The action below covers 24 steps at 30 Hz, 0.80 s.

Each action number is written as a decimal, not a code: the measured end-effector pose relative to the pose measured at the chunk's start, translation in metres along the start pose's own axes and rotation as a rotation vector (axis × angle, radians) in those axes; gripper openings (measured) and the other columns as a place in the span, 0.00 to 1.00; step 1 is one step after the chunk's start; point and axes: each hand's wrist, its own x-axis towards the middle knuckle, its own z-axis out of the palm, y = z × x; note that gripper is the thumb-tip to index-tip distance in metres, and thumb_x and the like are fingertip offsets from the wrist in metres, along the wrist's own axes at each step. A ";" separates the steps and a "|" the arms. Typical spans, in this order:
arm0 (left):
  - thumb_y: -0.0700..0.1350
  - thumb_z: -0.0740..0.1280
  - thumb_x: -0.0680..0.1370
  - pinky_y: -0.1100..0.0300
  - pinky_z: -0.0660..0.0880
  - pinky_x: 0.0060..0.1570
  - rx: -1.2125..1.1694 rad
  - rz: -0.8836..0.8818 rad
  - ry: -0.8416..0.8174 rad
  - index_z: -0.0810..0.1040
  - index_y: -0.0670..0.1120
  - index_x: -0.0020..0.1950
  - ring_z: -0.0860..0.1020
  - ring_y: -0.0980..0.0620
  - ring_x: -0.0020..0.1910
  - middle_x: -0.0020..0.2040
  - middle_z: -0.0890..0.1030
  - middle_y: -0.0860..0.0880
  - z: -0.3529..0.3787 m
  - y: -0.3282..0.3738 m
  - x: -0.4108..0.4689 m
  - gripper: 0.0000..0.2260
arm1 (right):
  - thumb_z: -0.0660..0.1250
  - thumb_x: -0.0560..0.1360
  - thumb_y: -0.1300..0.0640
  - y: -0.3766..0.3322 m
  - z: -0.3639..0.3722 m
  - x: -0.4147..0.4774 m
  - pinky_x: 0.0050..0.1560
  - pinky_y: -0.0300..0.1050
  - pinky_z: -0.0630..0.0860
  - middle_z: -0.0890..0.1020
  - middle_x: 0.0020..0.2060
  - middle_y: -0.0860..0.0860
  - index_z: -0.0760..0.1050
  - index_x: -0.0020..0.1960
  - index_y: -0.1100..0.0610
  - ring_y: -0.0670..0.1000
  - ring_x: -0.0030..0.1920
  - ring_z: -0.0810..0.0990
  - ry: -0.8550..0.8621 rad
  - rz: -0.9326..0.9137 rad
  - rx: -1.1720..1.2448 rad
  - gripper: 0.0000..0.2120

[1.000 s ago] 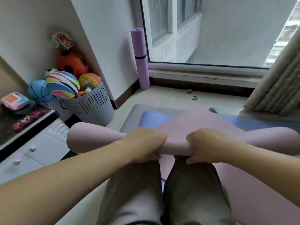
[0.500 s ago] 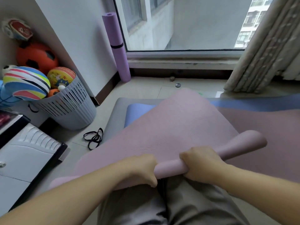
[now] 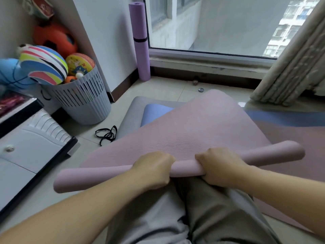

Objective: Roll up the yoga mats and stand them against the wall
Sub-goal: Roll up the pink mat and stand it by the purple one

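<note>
My left hand [image 3: 153, 170] and right hand [image 3: 220, 169] each grip the pink yoga mat [image 3: 193, 134] at its rolled end, above my lap [image 3: 167, 217]. Roll axis runs left-right, right end angled away; flat portion extends toward the window [image 3: 219, 23].

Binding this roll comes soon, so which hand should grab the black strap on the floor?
Left, probably: the black strap lies on the floor nearer the left hand; the right hand grips the pink yoga mat farther away.
</note>
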 end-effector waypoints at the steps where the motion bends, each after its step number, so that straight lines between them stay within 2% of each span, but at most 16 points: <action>1: 0.42 0.64 0.72 0.57 0.66 0.41 0.037 -0.020 0.046 0.73 0.52 0.54 0.77 0.43 0.53 0.54 0.79 0.48 0.001 0.001 -0.006 0.12 | 0.62 0.72 0.51 -0.001 -0.002 0.002 0.45 0.46 0.71 0.80 0.52 0.52 0.73 0.51 0.50 0.57 0.52 0.79 -0.045 0.029 0.038 0.09; 4: 0.47 0.65 0.75 0.54 0.69 0.47 0.235 -0.041 0.203 0.66 0.52 0.61 0.73 0.46 0.59 0.60 0.74 0.49 0.005 0.002 -0.021 0.16 | 0.64 0.71 0.54 0.002 -0.012 0.012 0.44 0.42 0.70 0.81 0.52 0.54 0.77 0.52 0.54 0.56 0.50 0.79 -0.172 0.031 0.129 0.11; 6: 0.47 0.66 0.76 0.54 0.70 0.51 0.276 -0.040 0.238 0.65 0.51 0.62 0.73 0.46 0.60 0.61 0.73 0.49 0.006 -0.002 -0.023 0.17 | 0.66 0.70 0.54 0.005 -0.015 0.016 0.41 0.41 0.68 0.82 0.51 0.55 0.77 0.50 0.56 0.55 0.46 0.77 -0.218 0.012 0.162 0.10; 9: 0.43 0.64 0.75 0.55 0.68 0.45 0.167 -0.032 0.177 0.68 0.50 0.57 0.75 0.43 0.58 0.59 0.77 0.48 0.002 -0.006 -0.017 0.12 | 0.66 0.71 0.49 0.005 -0.014 0.006 0.44 0.43 0.70 0.79 0.54 0.52 0.74 0.54 0.53 0.54 0.53 0.77 -0.119 0.016 0.078 0.13; 12: 0.40 0.61 0.73 0.56 0.64 0.41 0.115 0.010 0.087 0.67 0.51 0.50 0.75 0.42 0.55 0.56 0.78 0.46 -0.005 -0.007 -0.012 0.09 | 0.64 0.73 0.43 0.006 -0.004 -0.003 0.50 0.47 0.69 0.72 0.56 0.50 0.68 0.60 0.53 0.54 0.58 0.71 0.044 -0.020 -0.059 0.21; 14: 0.40 0.61 0.73 0.56 0.64 0.41 0.109 0.038 0.056 0.65 0.51 0.48 0.74 0.43 0.55 0.56 0.78 0.46 -0.007 -0.009 -0.009 0.09 | 0.64 0.74 0.43 0.006 0.001 -0.002 0.51 0.47 0.68 0.73 0.56 0.50 0.68 0.59 0.53 0.54 0.58 0.71 0.091 -0.021 -0.055 0.19; 17: 0.40 0.63 0.74 0.55 0.67 0.46 0.144 0.029 0.039 0.70 0.48 0.55 0.72 0.43 0.59 0.59 0.76 0.46 -0.008 -0.003 -0.004 0.11 | 0.62 0.74 0.48 0.009 0.004 0.003 0.51 0.47 0.70 0.75 0.55 0.50 0.70 0.56 0.53 0.54 0.57 0.73 0.087 -0.002 0.003 0.14; 20: 0.41 0.65 0.75 0.53 0.71 0.49 0.241 0.002 0.068 0.70 0.45 0.62 0.68 0.44 0.62 0.62 0.69 0.45 -0.012 0.008 0.002 0.15 | 0.64 0.71 0.49 0.017 0.001 0.008 0.49 0.45 0.68 0.76 0.52 0.49 0.72 0.53 0.52 0.53 0.55 0.75 0.089 0.012 0.045 0.12; 24: 0.41 0.65 0.75 0.55 0.68 0.47 0.244 -0.039 0.010 0.71 0.46 0.60 0.72 0.43 0.59 0.61 0.72 0.46 -0.020 0.018 0.012 0.14 | 0.66 0.69 0.48 0.031 -0.006 0.013 0.46 0.44 0.67 0.78 0.51 0.50 0.73 0.51 0.52 0.54 0.53 0.77 0.020 -0.005 0.078 0.13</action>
